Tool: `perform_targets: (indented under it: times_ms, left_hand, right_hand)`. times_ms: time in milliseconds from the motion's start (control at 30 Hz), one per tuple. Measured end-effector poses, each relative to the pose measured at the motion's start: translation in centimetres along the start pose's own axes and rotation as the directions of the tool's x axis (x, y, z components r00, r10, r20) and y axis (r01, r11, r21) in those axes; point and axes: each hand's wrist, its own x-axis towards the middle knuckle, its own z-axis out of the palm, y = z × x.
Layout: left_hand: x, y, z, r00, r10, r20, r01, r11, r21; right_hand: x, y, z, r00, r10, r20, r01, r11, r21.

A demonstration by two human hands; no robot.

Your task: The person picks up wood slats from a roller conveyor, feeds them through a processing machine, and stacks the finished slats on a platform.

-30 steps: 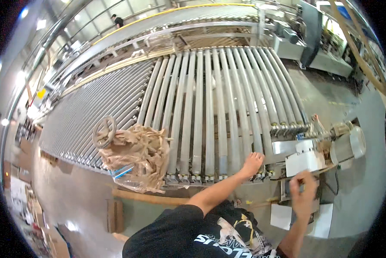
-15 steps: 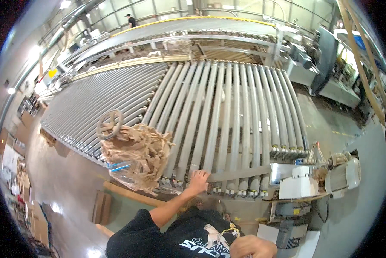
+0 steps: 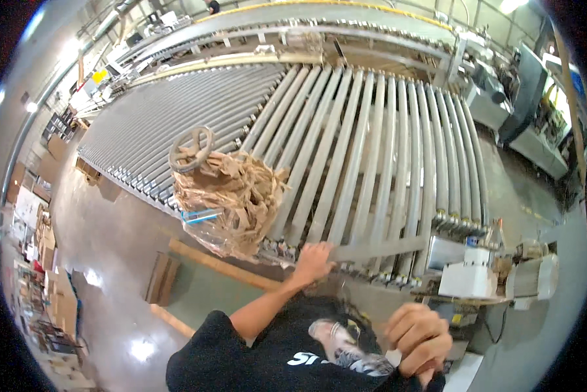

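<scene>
My left hand [image 3: 314,263] is at the near edge of a roller conveyor [image 3: 346,157], fingers curled over the left end of a flat grey strip [image 3: 385,249]. The strip crosses the near ends of the rollers toward a metal box on the right. My right hand [image 3: 419,336] is raised in front of my chest, with its fingers folded closed. A small pale patch shows beside those fingers; what they hold, if anything, I cannot make out. Left of my left hand stands a clear plastic bag [image 3: 231,202] stuffed with crumpled brown paper.
A handwheel [image 3: 192,149] rises behind the bag. White boxy equipment [image 3: 467,277] and a motor stand on the right. Folded cardboard [image 3: 161,277] and a wooden beam [image 3: 221,264] lie low at left. A person [image 3: 212,7] is far off beyond the conveyors.
My right hand has come up and to the right, showing more of its folded fingers. My left hand stays at the strip's end. The whole view has shifted, with the conveyor sitting higher.
</scene>
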Motion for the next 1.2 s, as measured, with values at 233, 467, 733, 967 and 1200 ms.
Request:
perform_targets:
  times_ms: [233, 467, 733, 967, 1200]
  left_hand:
    - [-2.7, -0.1, -3.3, 0.985, -0.06, -0.162, 0.061, 0.998, 0.003]
    - [-2.2, -1.2, -5.2, 0.966, -0.083, -0.244, 0.085, 0.996, 0.001]
    - [-1.5, -1.3, -5.1, 0.962, -0.005, -0.272, 0.02, 0.999, 0.051]
    - [-0.7, -0.1, -3.6, 0.977, -0.038, -0.21, 0.048, 0.998, 0.046]
    - [-0.4, -1.2, -3.9, 0.976, -0.053, -0.21, 0.061, 0.998, 0.033]
  right_hand:
    - [-1.5, -2.5, 0.6, 0.948, 0.086, -0.306, -0.097, 0.995, -0.02]
    - [-0.9, -1.8, 1.9, 0.868, 0.136, -0.478, -0.159, 0.987, -0.008]
    - [-2.1, -3.0, 2.9, 0.881, -0.025, -0.473, -0.034, 0.993, -0.116]
    - [-1.3, -0.4, 1.6, 0.907, -0.131, -0.401, 0.106, 0.991, -0.084]
    - [-0.6, 0.8, 1.4, 0.966, -0.154, -0.208, 0.176, 0.98, 0.094]
